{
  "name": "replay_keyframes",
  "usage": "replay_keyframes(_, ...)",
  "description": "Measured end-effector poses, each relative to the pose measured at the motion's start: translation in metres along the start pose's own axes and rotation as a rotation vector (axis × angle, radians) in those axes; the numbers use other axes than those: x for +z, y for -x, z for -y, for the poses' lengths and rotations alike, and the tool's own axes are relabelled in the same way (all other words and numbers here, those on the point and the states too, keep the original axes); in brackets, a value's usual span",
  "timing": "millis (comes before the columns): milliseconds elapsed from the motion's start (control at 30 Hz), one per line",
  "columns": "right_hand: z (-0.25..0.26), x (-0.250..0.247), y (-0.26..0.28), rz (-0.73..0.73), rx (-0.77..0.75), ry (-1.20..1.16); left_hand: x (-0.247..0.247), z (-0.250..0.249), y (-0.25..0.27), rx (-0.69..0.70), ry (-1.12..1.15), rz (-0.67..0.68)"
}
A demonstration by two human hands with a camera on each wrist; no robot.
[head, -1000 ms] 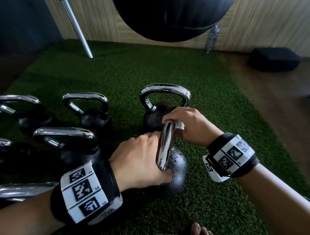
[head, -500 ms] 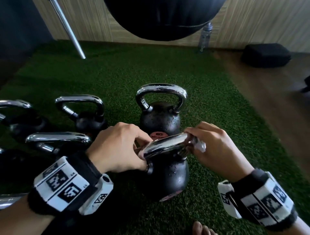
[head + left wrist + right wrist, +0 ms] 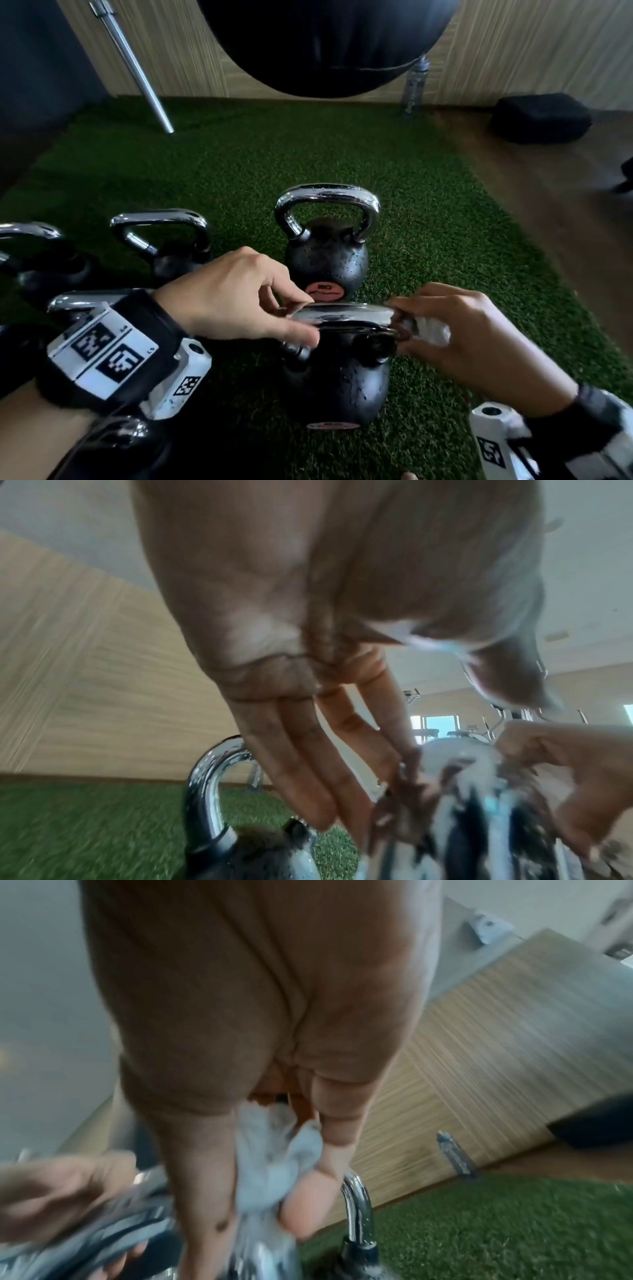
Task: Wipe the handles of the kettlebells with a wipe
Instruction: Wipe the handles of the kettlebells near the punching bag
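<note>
A black kettlebell [image 3: 337, 380] stands on the green turf in front of me, its chrome handle [image 3: 342, 317] running left to right. My left hand [image 3: 239, 301] pinches the handle's left end between thumb and fingers. My right hand [image 3: 459, 339] grips the handle's right end through a white wipe [image 3: 433, 330], seen bunched between thumb and fingers [image 3: 270, 1167] in the right wrist view. A second kettlebell [image 3: 325, 260] with a chrome handle [image 3: 327, 197] stands just behind. The left wrist view shows my left fingers [image 3: 308, 772] reaching down onto the blurred handle.
Several more chrome-handled kettlebells [image 3: 164, 240] stand in rows at the left. A steel bar [image 3: 133, 65] leans against the wood wall, a black bag [image 3: 325, 44] hangs overhead, a bottle [image 3: 414, 85] and a black pad [image 3: 541, 116] lie at the back right. Wood floor borders the turf on the right.
The near kettlebell has been turned so its handle now lies crosswise instead of pointing away. My left hand shifted from the body to the handle's left end, and my right hand slid to the right end.
</note>
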State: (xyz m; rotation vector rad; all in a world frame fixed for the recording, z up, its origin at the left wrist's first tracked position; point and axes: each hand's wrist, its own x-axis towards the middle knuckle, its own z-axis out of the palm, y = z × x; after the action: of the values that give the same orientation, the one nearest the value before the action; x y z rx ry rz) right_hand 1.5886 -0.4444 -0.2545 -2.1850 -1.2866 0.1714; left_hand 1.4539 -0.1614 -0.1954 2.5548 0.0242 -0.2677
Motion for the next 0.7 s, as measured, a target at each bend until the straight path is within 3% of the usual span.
replay_keyframes(100,-0.006,-0.030,-0.016,0.174,0.082,-0.013,-0.008,0.016,-0.032,-0.026,0.164,-0.014)
replay_keyframes(200,-0.009,-0.049,-0.039,0.227,0.159,-0.134,0.005,0.044,-0.085,0.054,-0.073,-0.114)
replay_keyframes(367,-0.028,-0.043,-0.083,-0.057,0.265,-0.338,0.049,0.081,-0.150,0.044,-0.301,-0.073)
replay_keyframes(500,-0.034,-0.031,-0.109,-0.233,0.277,-0.455,0.074,0.099,-0.174,0.082,-0.675,-0.097)
replay_keyframes(567,-0.035,-0.028,-0.122,-0.293,0.265,-0.469,0.081,0.099,-0.184,0.063,-0.673,-0.143)
replay_keyframes(700,-0.034,-0.024,-0.146,-0.379,0.240,-0.272,0.096,0.103,-0.192,0.035,-0.654,-0.252)
